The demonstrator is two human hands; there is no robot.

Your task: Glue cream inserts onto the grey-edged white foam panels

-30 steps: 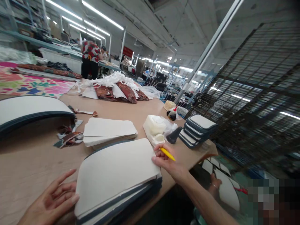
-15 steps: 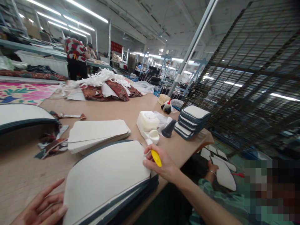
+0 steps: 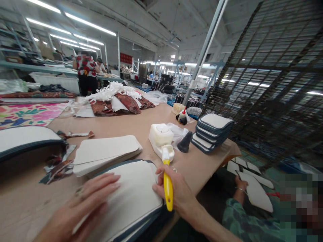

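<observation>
My right hand (image 3: 174, 186) is closed round a brush with a yellow handle (image 3: 168, 188). The brush's white head reaches into the mouth of a cut-open white plastic bottle (image 3: 161, 134) lying on the table. Below is a stack of curved white panels with dark blue edging (image 3: 131, 195); the heel of my right hand is at its right corner. My left hand (image 3: 88, 201), slightly blurred, is spread over the left part of the top panel, fingers outstretched. Whether it presses on the panel I cannot tell.
Plain white panels (image 3: 108, 151) lie behind the stack, with fabric scraps (image 3: 58, 164) to their left. A dark cone (image 3: 185, 142) and edged panels (image 3: 212, 129) stand at right. A co-worker's hand (image 3: 241, 188) holds a white panel below the table's right edge.
My left hand has moved from the stack's left edge to over the top panel. The brush has swung upright, its head now in the bottle's mouth. The view has shifted slightly.
</observation>
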